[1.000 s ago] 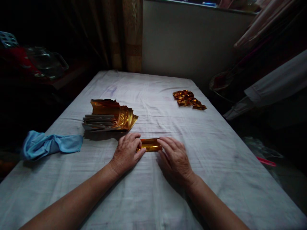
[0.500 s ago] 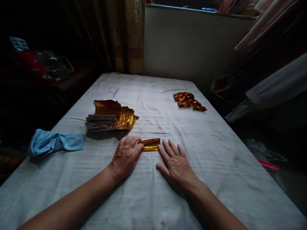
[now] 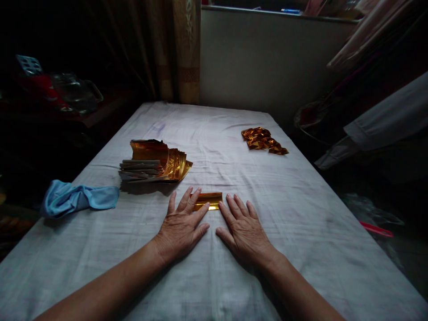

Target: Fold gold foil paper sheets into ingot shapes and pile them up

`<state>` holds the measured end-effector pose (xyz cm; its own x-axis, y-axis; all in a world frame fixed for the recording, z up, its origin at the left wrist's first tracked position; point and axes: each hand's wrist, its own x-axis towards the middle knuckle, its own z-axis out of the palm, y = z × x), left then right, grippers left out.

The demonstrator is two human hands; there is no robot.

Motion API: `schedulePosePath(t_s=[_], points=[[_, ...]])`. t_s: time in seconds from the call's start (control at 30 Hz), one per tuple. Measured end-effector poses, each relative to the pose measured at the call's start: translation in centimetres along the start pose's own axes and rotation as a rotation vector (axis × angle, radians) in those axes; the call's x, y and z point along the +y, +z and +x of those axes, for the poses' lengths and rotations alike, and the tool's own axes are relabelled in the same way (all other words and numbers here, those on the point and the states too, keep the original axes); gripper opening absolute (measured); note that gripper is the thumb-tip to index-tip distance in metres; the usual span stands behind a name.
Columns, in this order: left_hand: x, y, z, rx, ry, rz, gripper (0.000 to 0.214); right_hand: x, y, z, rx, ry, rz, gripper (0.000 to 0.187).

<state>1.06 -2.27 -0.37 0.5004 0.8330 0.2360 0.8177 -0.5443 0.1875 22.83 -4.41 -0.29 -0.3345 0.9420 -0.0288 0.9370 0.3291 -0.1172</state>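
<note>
Left hand (image 3: 180,227): fingers spread, palm down, fingertips over the left end of the gold foil strip (image 3: 214,200); index tip at its near side. Right hand (image 3: 245,227): flattened and spread on the table (image 3: 287,267), index tip at the strip's right end. Neither hand grips.

Strip: lies creased lengthwise, midway between the table's left and right edges. Long axis runs left–right, roughly parallel to the far edge; short ends face the side edges, the left end partly hidden by fingers.

Just beyond the left hand, towards the left edge: bundle of gold sheets (image 3: 150,156), its pointed end facing right; nearest obstacle on that side. Blue cloth (image 3: 82,198) lies crumpled at the left edge. Folded foil pieces (image 3: 262,140) sit near the right edge, towards the far right corner.

Off the table: glass jug (image 3: 76,91) left, curtain (image 3: 187,58) behind the far edge, pink handle (image 3: 376,229) right.
</note>
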Motion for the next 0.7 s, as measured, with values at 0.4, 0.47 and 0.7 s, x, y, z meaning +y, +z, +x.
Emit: schedulePosePath(t_s=[0.4,0.47,0.7], points=[[-2.6,-1.2,-2.2,-0.002,-0.031,0.071,0.039,-0.1,0.0,-0.1,0.008,0.008,-0.02,0.066],[-2.8,-1.4,-2.3,-0.003,-0.035,0.079,0.038,0.0,-0.1,-0.2,0.0,0.017,-0.025,0.065],[-3.6,-1.7,-2.5,0.006,0.015,0.099,0.039,0.3,0.2,-0.5,0.058,0.046,-0.041,0.064]])
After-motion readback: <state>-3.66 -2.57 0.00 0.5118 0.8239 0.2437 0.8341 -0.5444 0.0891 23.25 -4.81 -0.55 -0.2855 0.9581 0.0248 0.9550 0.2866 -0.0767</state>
